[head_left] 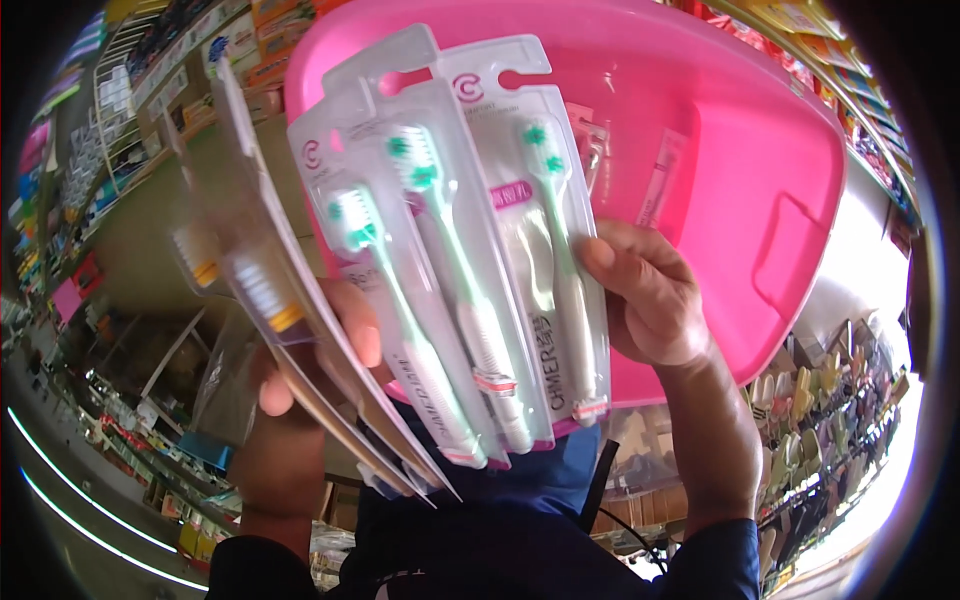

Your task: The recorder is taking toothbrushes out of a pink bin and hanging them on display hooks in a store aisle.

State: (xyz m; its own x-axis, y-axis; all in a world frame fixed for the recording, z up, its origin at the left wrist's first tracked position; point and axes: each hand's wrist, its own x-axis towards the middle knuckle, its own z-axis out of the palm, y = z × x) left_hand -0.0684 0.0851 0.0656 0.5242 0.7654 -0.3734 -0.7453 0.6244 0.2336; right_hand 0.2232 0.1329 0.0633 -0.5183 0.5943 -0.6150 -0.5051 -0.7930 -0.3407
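Three toothbrush packs with pale green handles and green-and-white bristles are fanned out in front of me: a left one [400, 300], a middle one [465, 250] and a right one [560, 230]. My right hand [655, 300] pinches the right pack's edge, its thumb on the clear plastic. My left hand [352, 320] is closed around more toothbrush packs [270, 290], with white-and-yellow bristles, seen nearly edge-on and partly blurred. Its fingers also reach the left green pack's edge. Behind the packs is a pink plastic tub [770, 130].
Inside the tub lie a slim package [660, 180] and another pack [590, 150], partly hidden. Shelves of boxed goods [170, 80] stand at the left. Racks with rows of small goods [810, 440] line the right. A dark cable [630, 530] hangs near my body.
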